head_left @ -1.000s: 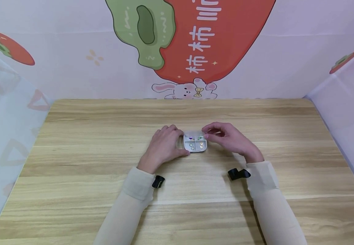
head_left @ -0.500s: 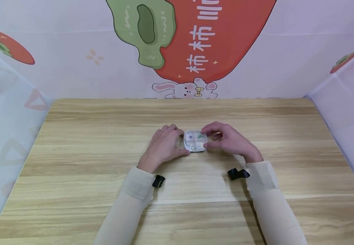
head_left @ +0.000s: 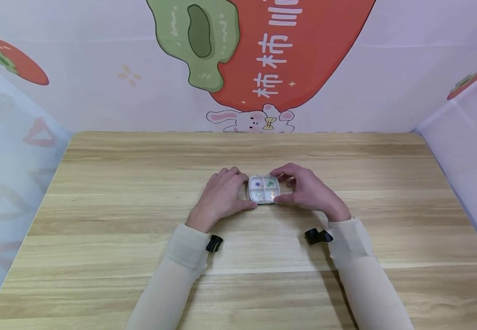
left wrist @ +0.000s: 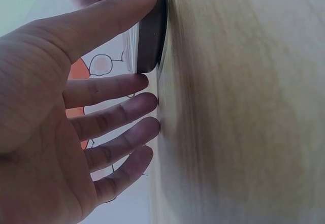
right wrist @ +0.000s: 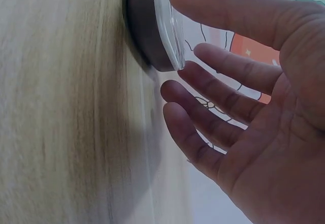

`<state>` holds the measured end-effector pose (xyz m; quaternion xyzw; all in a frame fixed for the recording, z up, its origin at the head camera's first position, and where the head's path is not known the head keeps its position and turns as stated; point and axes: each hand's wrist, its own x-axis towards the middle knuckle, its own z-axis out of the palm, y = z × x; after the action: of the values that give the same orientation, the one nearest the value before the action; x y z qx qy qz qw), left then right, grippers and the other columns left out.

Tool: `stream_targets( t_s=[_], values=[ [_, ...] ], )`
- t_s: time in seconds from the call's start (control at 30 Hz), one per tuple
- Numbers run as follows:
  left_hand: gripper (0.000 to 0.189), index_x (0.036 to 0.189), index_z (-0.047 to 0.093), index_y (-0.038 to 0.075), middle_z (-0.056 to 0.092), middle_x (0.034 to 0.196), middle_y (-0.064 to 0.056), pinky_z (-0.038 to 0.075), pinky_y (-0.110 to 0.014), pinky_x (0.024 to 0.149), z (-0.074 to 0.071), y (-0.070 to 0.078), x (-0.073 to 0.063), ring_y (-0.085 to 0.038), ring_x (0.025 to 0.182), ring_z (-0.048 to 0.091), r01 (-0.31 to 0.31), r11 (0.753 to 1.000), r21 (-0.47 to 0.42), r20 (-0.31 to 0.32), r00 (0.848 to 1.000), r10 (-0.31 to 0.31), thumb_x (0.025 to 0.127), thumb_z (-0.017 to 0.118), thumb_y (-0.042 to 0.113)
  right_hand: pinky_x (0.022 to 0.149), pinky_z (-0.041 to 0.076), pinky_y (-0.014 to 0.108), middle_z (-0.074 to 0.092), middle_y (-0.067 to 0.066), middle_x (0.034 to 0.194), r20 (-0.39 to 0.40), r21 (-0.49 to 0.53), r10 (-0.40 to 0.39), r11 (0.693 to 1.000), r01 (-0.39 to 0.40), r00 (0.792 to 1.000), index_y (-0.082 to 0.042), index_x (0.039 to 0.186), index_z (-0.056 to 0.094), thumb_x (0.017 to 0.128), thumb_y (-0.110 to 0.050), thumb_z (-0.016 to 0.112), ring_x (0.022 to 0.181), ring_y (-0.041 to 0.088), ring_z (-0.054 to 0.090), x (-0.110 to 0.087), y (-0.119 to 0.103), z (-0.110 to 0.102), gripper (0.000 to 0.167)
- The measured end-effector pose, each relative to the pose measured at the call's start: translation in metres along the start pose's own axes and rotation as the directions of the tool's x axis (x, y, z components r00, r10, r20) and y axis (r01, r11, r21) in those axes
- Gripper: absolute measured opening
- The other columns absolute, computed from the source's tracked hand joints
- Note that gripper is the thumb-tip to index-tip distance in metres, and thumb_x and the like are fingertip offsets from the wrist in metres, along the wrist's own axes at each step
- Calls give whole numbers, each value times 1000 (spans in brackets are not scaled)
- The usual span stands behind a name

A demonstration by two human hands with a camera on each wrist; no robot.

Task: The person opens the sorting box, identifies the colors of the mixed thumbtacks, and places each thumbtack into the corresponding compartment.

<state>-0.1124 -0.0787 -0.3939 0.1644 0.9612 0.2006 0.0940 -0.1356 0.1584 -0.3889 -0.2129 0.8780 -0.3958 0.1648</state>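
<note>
A small pill box (head_left: pixel 264 189) with four-way dividers lies on the wooden table, its clear lid down over it. Purple and green bits show through the back compartments, small pale and gold round pieces through the front ones. My left hand (head_left: pixel 221 195) holds the box's left end, thumb at the front corner, fingers toward the back. At the right end my right hand (head_left: pixel 307 189) pinches the lid edge between thumb and fingers. Both wrist views show the dark side wall (left wrist: pixel 151 36) of the box standing on the tabletop, below the pale rim (right wrist: pixel 165 26) and lid.
The wooden table (head_left: pixel 139 220) stretches out around both hands. Behind it hangs a white cloth (head_left: pixel 98 91) with persimmon and rabbit prints, and more cloth closes off the sides. A black strap piece (head_left: pixel 214 243) sits at the left cuff, another black piece (head_left: pixel 318 236) at the right.
The clear lid, raised at the back one second ago, has come down over the compartments. My right thumb has moved toward the box's front right corner. The left hand has stayed in place.
</note>
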Motion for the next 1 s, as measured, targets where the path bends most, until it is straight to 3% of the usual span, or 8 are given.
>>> stream_targets(
  t_s=[0.67,1.0],
  values=[
    [76,137,63,12,60,127,-7,46,-47,97,1,0,1,-27,114,54,-26,1000,-14,13,1000,26,77,85,54,100,48,47,60,10,126,20,-136,-18,990,20,1000,-2,137,59,75,-16,92,112,27,57,1,-3,3,72],
    [75,136,62,11,60,126,-7,46,-46,96,2,1,2,-27,115,54,-25,1000,3,13,1000,25,79,84,54,95,51,43,60,9,125,21,-165,-25,986,28,999,-3,133,63,76,-19,92,107,25,58,2,-4,6,66]
  ],
)
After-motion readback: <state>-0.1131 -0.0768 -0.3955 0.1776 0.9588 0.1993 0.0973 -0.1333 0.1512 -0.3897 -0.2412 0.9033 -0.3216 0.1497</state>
